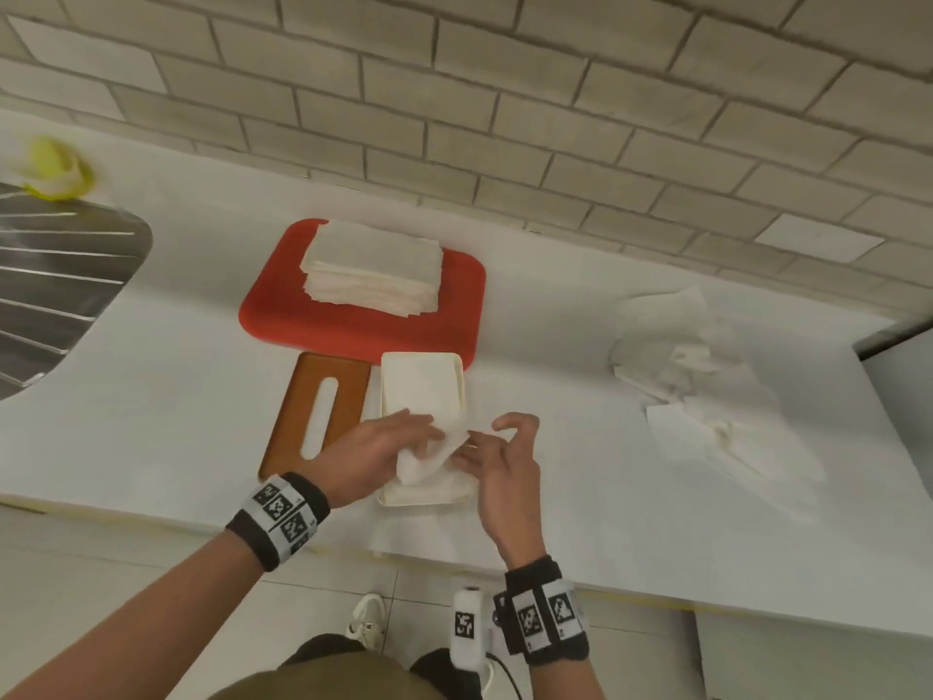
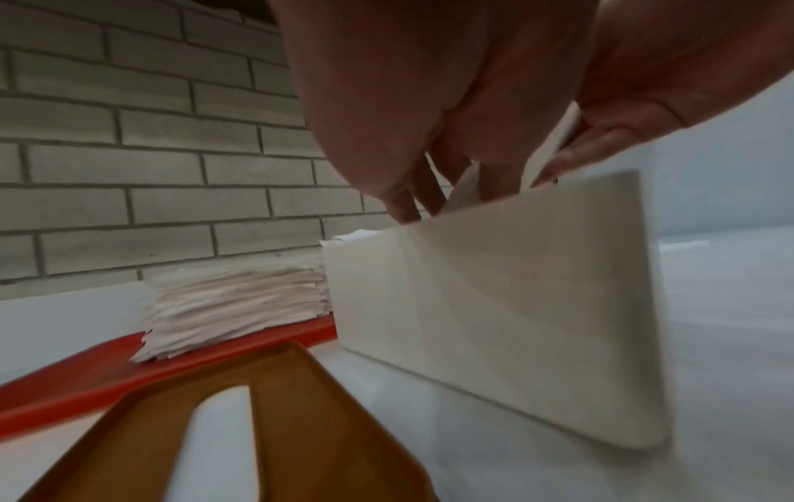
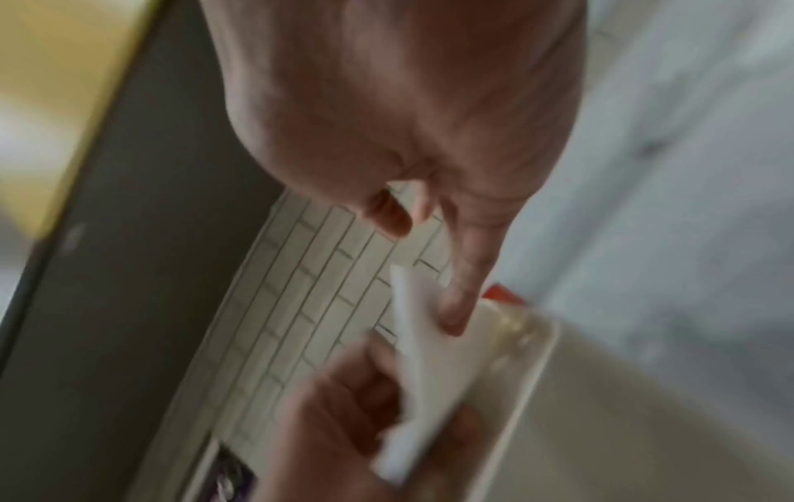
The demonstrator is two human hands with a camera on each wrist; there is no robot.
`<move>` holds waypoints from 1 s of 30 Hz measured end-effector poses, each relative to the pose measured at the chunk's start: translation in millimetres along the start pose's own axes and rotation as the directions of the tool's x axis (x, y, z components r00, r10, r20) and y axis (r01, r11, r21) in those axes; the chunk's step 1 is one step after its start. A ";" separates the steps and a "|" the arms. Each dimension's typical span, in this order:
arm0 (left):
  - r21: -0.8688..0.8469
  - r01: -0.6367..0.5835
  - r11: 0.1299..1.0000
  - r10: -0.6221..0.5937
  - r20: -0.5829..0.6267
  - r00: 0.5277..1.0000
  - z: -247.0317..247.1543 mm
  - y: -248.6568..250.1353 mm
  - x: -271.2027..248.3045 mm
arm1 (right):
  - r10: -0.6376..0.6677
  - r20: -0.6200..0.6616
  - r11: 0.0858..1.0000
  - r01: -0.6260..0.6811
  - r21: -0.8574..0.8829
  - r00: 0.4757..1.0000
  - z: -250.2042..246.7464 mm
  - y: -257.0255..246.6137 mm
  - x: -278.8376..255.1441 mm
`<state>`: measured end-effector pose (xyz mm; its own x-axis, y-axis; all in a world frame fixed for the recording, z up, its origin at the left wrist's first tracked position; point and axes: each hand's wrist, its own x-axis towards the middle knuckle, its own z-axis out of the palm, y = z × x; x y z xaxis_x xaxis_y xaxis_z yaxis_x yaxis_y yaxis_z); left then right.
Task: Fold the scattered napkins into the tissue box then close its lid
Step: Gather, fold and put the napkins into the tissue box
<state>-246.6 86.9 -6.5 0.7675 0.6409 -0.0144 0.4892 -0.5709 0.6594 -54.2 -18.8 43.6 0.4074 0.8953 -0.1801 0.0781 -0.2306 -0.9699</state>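
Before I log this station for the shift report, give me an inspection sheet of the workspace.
Surface: white counter, dry as far as seen.
Job's things: open tissue box holding napkins; brown lid lying flat left of it; loose napkins scattered at right.
Clutter: red tray with a napkin stack; yellow-green item, blurred.
Hands: left hand holds a napkin over the box; right hand touches it, fingers relaxed.
Cables: one by the right wristband.
Surroundings: brick-tile wall, metal drainer at left.
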 end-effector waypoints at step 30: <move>0.190 0.278 0.942 -0.246 -0.178 0.953 44.8 183.3 170.9 | -0.015 -0.491 0.701 -0.341 -0.626 0.871 -439.1 66.5 201.4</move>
<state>-7.2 68.8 78.2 0.5372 0.8424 -0.0417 0.7528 -0.4566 0.4742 432.6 -21.1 14.7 0.8007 0.5960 -0.0614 0.4856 -0.7056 -0.5161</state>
